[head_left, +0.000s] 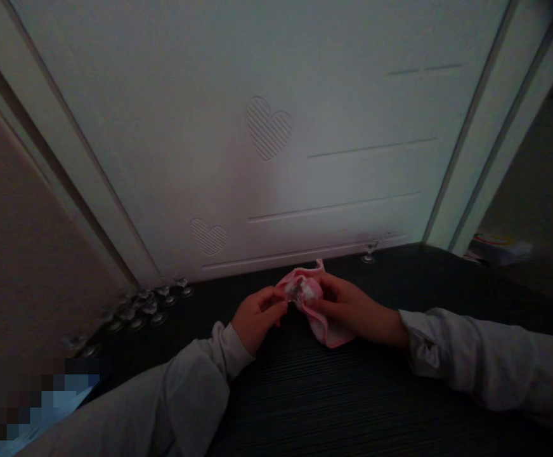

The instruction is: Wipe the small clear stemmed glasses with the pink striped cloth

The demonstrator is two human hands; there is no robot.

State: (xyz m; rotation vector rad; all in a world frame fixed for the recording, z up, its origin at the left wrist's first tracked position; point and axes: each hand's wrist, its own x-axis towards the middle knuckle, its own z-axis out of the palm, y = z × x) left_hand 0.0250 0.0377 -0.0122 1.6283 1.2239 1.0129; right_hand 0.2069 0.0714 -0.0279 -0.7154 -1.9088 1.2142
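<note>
A pink and white cloth [338,333] is bunched in my right hand [347,304], its fingers closed round it and one corner hanging onto the dark tabletop. My left hand [262,314] pinches a small clear glass [294,293] against the cloth's folds. Much of that glass is hidden by fingers and fabric. Both hands meet just above the table, near its middle.
Several small stemmed glasses [136,312] stand clustered on the left of the dark table [314,400]. Another stemmed glass [368,252] stands at the back right, near the white panel [186,139] with carved hearts. Some blurred items [505,249] lie beyond the right edge.
</note>
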